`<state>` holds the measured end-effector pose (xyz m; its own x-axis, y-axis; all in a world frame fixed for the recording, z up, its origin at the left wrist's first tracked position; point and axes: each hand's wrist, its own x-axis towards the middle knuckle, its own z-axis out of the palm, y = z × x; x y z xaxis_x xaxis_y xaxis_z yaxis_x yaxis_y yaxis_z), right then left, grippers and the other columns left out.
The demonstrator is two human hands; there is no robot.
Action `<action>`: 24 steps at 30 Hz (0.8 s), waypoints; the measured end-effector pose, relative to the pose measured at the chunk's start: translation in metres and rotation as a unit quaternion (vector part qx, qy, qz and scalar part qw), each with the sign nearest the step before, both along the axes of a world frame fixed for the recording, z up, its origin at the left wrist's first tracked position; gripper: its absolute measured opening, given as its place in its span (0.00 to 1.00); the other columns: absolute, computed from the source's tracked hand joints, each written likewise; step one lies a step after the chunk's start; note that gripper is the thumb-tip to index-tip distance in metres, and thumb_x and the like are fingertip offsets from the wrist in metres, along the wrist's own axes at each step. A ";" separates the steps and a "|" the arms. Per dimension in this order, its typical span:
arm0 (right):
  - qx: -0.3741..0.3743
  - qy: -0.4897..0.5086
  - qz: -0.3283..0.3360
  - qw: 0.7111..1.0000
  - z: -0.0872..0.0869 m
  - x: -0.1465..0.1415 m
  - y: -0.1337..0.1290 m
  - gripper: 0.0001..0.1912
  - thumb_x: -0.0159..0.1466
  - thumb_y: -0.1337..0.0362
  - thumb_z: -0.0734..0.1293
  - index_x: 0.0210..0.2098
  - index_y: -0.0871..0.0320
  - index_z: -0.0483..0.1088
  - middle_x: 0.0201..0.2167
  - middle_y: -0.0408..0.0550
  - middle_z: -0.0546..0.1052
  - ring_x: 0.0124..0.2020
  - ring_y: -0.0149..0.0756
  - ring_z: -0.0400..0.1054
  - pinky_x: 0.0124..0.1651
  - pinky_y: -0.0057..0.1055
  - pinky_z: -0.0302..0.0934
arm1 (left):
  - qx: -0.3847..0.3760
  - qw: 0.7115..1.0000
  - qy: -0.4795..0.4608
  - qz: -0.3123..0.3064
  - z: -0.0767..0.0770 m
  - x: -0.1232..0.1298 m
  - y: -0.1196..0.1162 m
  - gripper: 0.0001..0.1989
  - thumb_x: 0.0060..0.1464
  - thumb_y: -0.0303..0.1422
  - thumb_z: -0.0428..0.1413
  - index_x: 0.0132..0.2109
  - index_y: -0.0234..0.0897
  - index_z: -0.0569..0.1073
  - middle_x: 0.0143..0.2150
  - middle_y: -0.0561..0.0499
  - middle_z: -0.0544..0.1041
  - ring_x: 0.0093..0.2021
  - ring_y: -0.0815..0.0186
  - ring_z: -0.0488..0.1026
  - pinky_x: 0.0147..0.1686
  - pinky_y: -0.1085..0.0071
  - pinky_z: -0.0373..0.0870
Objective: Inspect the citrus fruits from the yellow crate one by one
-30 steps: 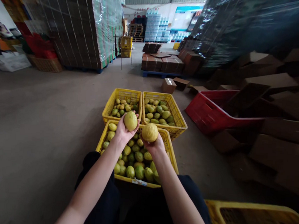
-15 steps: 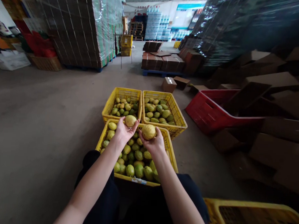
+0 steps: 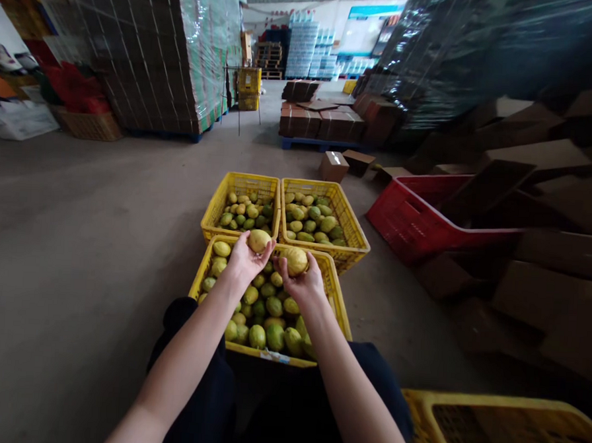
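My left hand (image 3: 247,258) is curled around a yellow lemon (image 3: 259,241) and holds it up at the far rim of the near yellow crate (image 3: 341,310). In my right hand (image 3: 303,281) rests a second, larger-looking lemon (image 3: 294,261) with a faintly ridged skin, gripped between thumb and fingers. The two held fruits are side by side and apart. Below both hands, the near crate is filled with yellow and green lemons (image 3: 274,306). Part of that fruit is hidden by my hands and forearms.
Two more yellow crates of fruit, a left one (image 3: 212,200) and a right one (image 3: 358,228), adjoin the near crate's far side. A red crate (image 3: 405,220) stands to the right among cardboard boxes (image 3: 540,294). Another yellow crate (image 3: 435,414) sits at bottom right.
The fingers of my right hand have shifted slightly on its lemon, which seems turned a little. My left hand stays almost where it was, still holding its lemon.
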<state>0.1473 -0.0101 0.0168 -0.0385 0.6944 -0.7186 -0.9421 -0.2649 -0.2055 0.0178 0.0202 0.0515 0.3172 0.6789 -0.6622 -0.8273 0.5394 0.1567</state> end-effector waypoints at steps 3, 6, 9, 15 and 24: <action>-0.008 -0.001 0.002 1.000 -0.001 0.001 0.000 0.18 0.70 0.52 0.59 0.46 0.60 0.70 0.30 0.50 0.76 0.34 0.38 0.75 0.21 0.23 0.72 | 0.010 1.000 0.005 -0.012 0.000 0.001 0.001 0.17 0.68 0.39 0.47 0.49 0.28 0.71 0.34 0.43 0.75 0.33 0.63 0.79 0.19 0.79 0.76; -0.008 0.001 0.000 1.000 -0.002 0.001 0.000 0.18 0.70 0.53 0.60 0.46 0.60 0.71 0.29 0.50 0.76 0.32 0.38 0.75 0.21 0.23 0.72 | 0.015 0.999 0.029 -0.016 -0.001 0.002 0.002 0.17 0.68 0.38 0.47 0.47 0.28 0.71 0.32 0.44 0.75 0.30 0.65 0.77 0.20 0.79 0.76; -0.007 -0.001 -0.005 1.000 -0.002 0.000 0.001 0.16 0.70 0.54 0.60 0.45 0.59 0.71 0.26 0.48 0.76 0.30 0.37 0.74 0.21 0.24 0.72 | 0.022 0.998 0.061 -0.008 -0.002 0.005 0.002 0.14 0.68 0.37 0.48 0.45 0.29 0.72 0.30 0.47 0.74 0.28 0.67 0.75 0.22 0.77 0.77; 0.031 -0.060 -0.018 0.998 0.001 -0.004 -0.001 0.09 0.69 0.59 0.63 0.40 0.57 0.70 0.26 0.44 0.79 0.27 0.34 0.74 0.27 0.28 0.74 | 0.117 0.986 0.118 0.004 -0.002 0.010 -0.001 0.08 0.66 0.32 0.50 0.42 0.33 0.72 0.32 0.49 0.76 0.30 0.67 0.75 0.30 0.71 0.79; 0.258 -0.163 -0.034 0.952 0.001 -0.004 -0.006 0.17 0.62 0.46 0.67 0.38 0.53 0.74 0.33 0.41 0.81 0.33 0.35 0.76 0.38 0.33 0.73 | 0.295 0.940 0.169 0.036 0.007 0.007 -0.009 0.20 0.64 0.48 0.47 0.49 0.39 0.73 0.39 0.48 0.79 0.41 0.60 0.78 0.30 0.71 0.76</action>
<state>0.1430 -0.0164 0.0179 0.1862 0.9508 -0.2474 -0.8179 0.0105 -0.5753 0.0250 0.0115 0.0587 0.0967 0.9712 -0.2177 -0.7075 0.2209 0.6713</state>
